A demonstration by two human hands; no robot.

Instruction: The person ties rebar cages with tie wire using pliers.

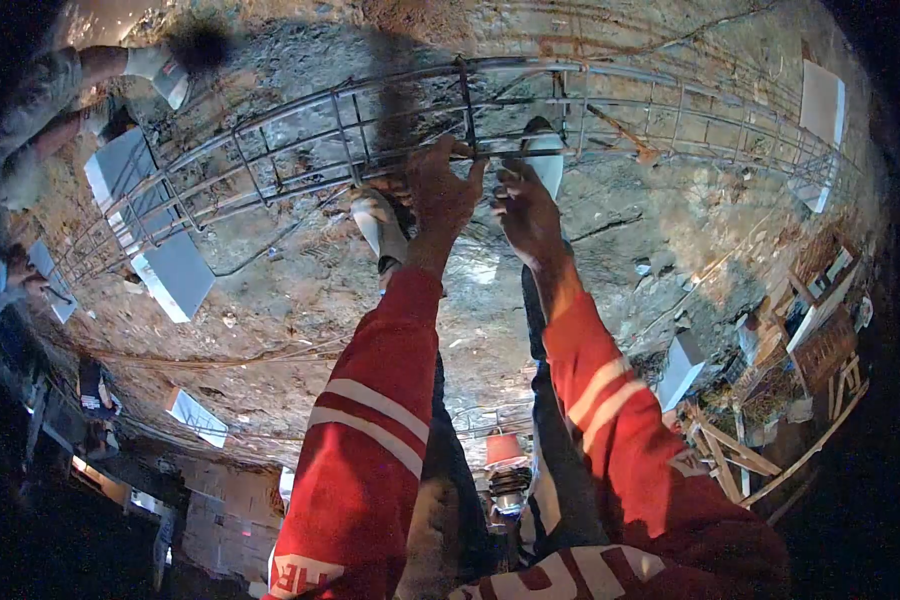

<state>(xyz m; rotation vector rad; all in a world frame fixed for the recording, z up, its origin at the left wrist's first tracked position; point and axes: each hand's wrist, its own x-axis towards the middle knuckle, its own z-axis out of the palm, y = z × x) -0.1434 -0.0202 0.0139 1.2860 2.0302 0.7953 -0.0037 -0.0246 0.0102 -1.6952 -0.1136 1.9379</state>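
Two hands (486,196), touching rebar cage (470,104)

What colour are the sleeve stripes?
White, two bands across each red sleeve; they show in the head view, the only one.

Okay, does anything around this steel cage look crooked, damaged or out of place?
The loose boards at lower right stand out: they lie jumbled at odd angles. The steel cage looks bowed, but the wide lens curves the view, so I can't tell whether it's really bent. I see no clear damage.
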